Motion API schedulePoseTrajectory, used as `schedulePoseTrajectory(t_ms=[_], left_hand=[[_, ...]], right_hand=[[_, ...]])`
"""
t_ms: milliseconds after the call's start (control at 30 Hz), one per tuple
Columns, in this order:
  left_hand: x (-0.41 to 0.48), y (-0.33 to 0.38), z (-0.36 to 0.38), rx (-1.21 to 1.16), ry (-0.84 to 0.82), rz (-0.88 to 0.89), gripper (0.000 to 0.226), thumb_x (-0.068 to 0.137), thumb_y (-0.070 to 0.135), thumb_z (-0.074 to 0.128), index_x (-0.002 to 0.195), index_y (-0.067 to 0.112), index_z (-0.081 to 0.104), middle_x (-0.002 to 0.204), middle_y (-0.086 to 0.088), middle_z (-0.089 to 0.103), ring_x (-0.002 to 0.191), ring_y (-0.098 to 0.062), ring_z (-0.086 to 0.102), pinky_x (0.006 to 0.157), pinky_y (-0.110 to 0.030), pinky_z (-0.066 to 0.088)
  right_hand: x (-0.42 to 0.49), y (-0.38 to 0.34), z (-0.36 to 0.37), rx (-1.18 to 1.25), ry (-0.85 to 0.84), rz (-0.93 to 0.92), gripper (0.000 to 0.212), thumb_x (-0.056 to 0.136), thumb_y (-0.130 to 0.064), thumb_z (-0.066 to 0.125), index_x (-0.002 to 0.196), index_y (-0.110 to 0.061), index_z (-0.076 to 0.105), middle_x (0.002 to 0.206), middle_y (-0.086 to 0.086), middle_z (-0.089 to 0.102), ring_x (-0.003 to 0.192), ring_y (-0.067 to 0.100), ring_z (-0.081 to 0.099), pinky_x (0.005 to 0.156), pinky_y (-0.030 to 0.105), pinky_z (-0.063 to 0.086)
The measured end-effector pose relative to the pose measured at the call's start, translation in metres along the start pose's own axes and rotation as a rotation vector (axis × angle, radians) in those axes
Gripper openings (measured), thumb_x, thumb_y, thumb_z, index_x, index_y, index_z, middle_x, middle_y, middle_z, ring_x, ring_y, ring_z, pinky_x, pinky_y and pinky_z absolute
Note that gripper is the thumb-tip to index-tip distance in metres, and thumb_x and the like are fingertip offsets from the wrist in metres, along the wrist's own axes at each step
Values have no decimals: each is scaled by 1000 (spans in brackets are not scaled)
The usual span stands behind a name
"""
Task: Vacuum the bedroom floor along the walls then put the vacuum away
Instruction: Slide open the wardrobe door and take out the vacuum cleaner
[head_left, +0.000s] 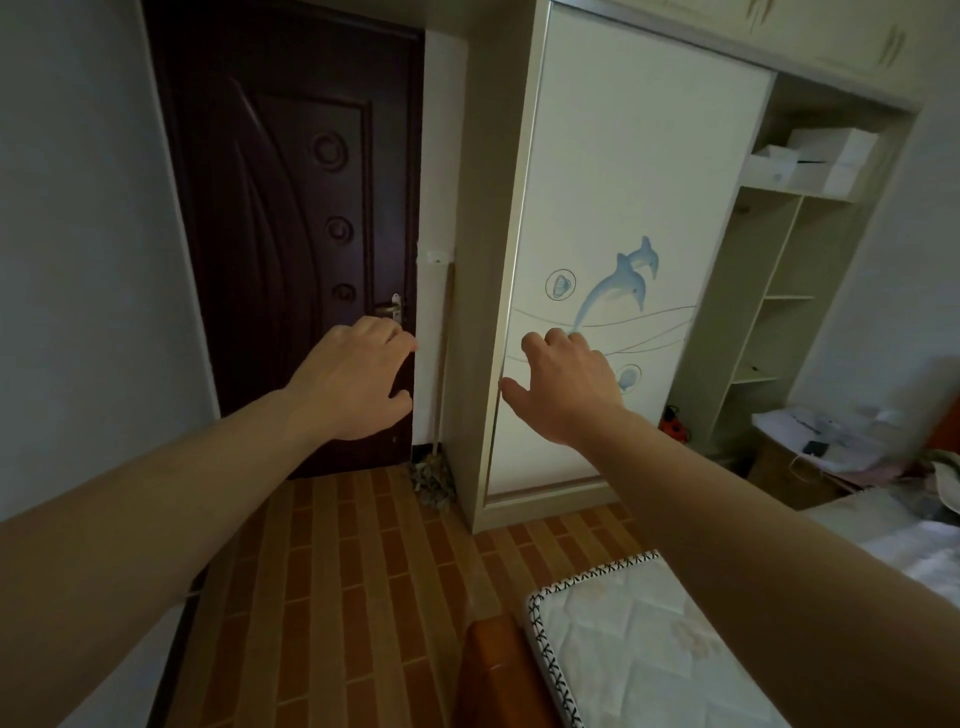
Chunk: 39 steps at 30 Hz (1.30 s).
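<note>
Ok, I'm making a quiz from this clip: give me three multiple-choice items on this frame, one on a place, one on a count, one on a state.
1. Where is the broom? A) corner between door and wardrobe B) flat mid-floor C) on the shelves
2. How many dolphins on the wardrobe? A) one B) two C) four
3. The left hand and right hand are: A) gripping a handle B) fists C) open, empty
Answers: 1 A, its stick leans in that corner; 2 B, two blue dolphins show; 3 C, fingers spread, holding nothing.
</note>
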<state>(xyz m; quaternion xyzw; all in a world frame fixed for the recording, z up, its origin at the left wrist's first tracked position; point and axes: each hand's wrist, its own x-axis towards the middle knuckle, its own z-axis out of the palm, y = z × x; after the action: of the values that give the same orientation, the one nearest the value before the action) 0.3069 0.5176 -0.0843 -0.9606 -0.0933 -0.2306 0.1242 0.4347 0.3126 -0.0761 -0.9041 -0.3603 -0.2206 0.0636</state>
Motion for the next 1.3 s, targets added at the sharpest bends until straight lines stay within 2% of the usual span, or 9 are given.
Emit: schedulePoseTrajectory(t_ms=[333,500,700,867,1067,1300], left_hand=[[130,-70,55,-5,47,23,59,88,44,60,142,20,53,138,-1,55,130,-22,50,103,-41,45],[186,-112,97,-27,64,50,58,88,43,60,141,19,54,137,-3,56,128,-23,51,103,-43,46],[256,-170,163,-86,64,147,60,90,44,59,143,19,49,141,-3,53,131,-23,48,107,-43,42],[320,-206,191,-121,53,237,61,91,45,58,146,20,46,144,-3,50,133,-23,46,109,-42,39],[379,-204,219,-198,43,345,61,94,42,58,148,20,44,148,-5,48,136,-24,45,113,-44,38],[452,-163,269,-237,59,445,59,95,43,57,148,21,44,148,-3,49,135,-24,46,112,-43,39]], right_hand=[[144,6,49,-41,12,40,48,99,-47,50,134,-15,52,125,8,60,114,28,55,97,46,50],[203,-1,85,-92,3,59,53,100,-53,48,137,-16,50,128,7,59,116,28,55,98,45,49],[274,-22,126,-154,-7,158,51,101,-52,48,134,-14,51,127,8,59,115,28,55,97,44,49],[323,-29,138,-192,-33,264,47,102,-49,47,131,-13,51,124,9,58,112,28,54,94,42,47],[356,-6,159,-237,-55,363,41,99,-45,50,124,-13,55,115,9,59,102,27,54,82,39,44],[387,50,192,-258,-38,469,38,100,-44,48,120,-13,57,112,8,60,96,25,53,80,39,48]])
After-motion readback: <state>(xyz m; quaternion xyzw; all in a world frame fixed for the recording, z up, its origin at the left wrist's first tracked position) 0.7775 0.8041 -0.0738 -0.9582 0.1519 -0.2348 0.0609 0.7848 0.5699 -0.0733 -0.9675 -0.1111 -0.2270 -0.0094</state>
